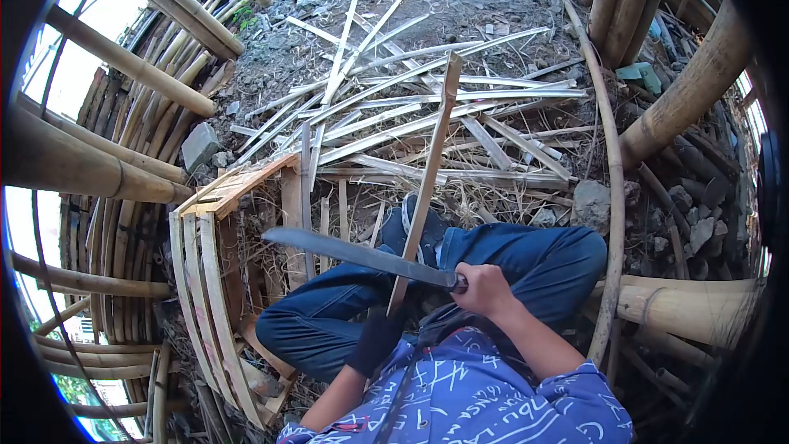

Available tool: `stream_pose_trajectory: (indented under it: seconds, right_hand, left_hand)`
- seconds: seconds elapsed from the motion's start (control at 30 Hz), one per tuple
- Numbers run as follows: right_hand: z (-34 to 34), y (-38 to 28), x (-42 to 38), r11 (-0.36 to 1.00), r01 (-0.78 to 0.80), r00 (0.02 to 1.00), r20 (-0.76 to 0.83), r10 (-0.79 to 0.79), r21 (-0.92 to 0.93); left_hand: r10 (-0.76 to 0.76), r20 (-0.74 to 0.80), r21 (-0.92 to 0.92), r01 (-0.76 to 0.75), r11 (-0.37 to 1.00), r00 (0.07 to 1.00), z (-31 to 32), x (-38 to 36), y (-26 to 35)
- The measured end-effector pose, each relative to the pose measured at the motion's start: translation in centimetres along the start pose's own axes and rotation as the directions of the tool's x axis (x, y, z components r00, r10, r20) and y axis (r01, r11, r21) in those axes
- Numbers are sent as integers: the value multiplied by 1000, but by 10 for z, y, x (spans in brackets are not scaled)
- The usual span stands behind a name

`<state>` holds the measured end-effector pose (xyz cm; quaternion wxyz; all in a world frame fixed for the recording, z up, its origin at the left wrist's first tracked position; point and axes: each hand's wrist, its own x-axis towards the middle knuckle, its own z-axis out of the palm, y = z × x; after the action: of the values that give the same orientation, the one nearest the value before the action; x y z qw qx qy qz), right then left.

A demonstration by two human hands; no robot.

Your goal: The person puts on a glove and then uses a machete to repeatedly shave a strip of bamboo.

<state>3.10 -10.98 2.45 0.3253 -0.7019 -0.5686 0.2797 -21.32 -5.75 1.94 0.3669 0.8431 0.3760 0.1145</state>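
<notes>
My right hand [485, 289] is closed round the dark handle of a machete, in front of my lap. The long grey blade of the machete [353, 253] points left and crosses a bamboo strip [431, 160], overlapping it in this view. My left hand [380, 335], in a black glove, is wrapped round the lower end of that strip. The strip stands tilted, its far end leaning up and away from me. My crossed legs in blue trousers lie beneath, with a dark shoe [422, 234] behind the strip.
Many split bamboo strips [370, 115] lie scattered on the ground ahead. A wooden crate [201, 279] stands close on my left. Thick bamboo poles [686, 86] rise at both sides, and a thin pole [606, 131] runs along my right. Stones [590, 204] lie near my right knee.
</notes>
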Motion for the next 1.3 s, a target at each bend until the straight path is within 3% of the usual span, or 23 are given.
stream_pose_trajectory:
  seconds: [0.03, 0.1, 0.13, 0.2, 0.23, 0.3, 0.33, 0.4, 0.43, 0.47, 0.5, 0.63, 0.7, 0.83, 0.9, 0.93, 0.97, 1.03, 1.13, 1.2, 1.23, 1.3]
  right_hand:
    - [0, 5, 2, 995, 17, 999, -43, -21, -97]
    - [-9, 11, 6, 980, 23, 995, -86, -40, -198]
    - [-18, 11, 12, 965, 62, 993, -80, -85, -254]
    - [-28, 22, 22, 935, 144, 981, -75, -178, -325]
    - [-33, 26, 27, 935, 146, 981, -75, -179, -323]
    - [-47, 31, 40, 930, 96, 963, -204, -177, -355]
    - [-55, 37, 49, 924, 30, 963, -236, -129, -382]
    - [-74, 50, 65, 889, -107, 953, -300, -36, -446]
    - [-85, 55, 74, 859, -176, 942, -337, 4, -481]
    - [-96, 62, 83, 866, -232, 920, -389, 47, -443]
    - [-106, 70, 90, 870, -286, 894, -439, 92, -401]
    - [-130, 94, 100, 842, -378, 851, -503, 152, -386]
    - [-126, 84, 92, 870, -339, 871, -469, 147, -357]
    - [-89, 54, 62, 954, -206, 925, -363, 117, -217]
    - [-64, 33, 45, 971, -169, 944, -311, 111, -167]
    - [-52, 24, 37, 977, -74, 964, -265, 19, -199]
    - [-46, 20, 33, 974, 21, 973, -218, -72, -227]
    - [-50, 18, 36, 969, 67, 974, -194, -116, -240]
    - [-69, 16, 44, 945, 143, 969, -154, -194, -293]
    - [-83, 17, 55, 906, 194, 956, -136, -261, -375]
    - [-88, 20, 60, 903, 201, 954, -133, -269, -379]
    - [-96, 24, 69, 875, 208, 945, -140, -295, -438]
  left_hand:
    - [4, -2, -3, -4, 1000, 1000, 2, -3, -1]
    - [-340, 195, -341, 388, 856, 920, -12, 2, 26]
    - [-337, 196, -341, 386, 857, 921, -10, -1, 23]
    - [-42, 164, -153, 67, 986, 986, -6, -10, 16]
    - [-43, 163, -152, 68, 986, 986, -8, -11, 18]
    - [85, 86, -91, -77, 993, 993, -15, -14, 32]
    - [82, 86, -93, -74, 993, 993, -16, -18, 33]
    - [-13, 300, 52, -3, 999, 954, -17, -29, 34]
    - [-14, 296, 50, -1, 999, 955, -19, -31, 40]
    - [-234, 342, -82, 277, 957, 910, -23, -33, 47]
    - [-423, 414, -194, 533, 824, 806, -25, -34, 51]
    - [-436, 390, -236, 546, 804, 811, -25, -41, 48]
    - [-348, 384, -194, 443, 875, 855, -21, -39, 40]
    - [-323, 406, -190, 424, 885, 855, -18, -33, 29]
    - [-20, 343, -71, 46, 996, 939, -17, -32, 19]
    - [-25, 347, -63, 50, 997, 938, -19, -31, 21]
    - [-83, 399, 2, 90, 996, 913, -23, -27, 31]
    - [-137, 458, 70, 118, 990, 878, -26, -29, 37]
    - [-90, 413, -68, 129, 989, 906, -30, -39, 39]
    - [-197, 408, -145, 276, 950, 891, -34, -37, 47]
    - [-196, 400, -150, 275, 950, 895, -37, -35, 54]
    - [-503, 431, -260, 637, 726, 749, -39, -29, 67]
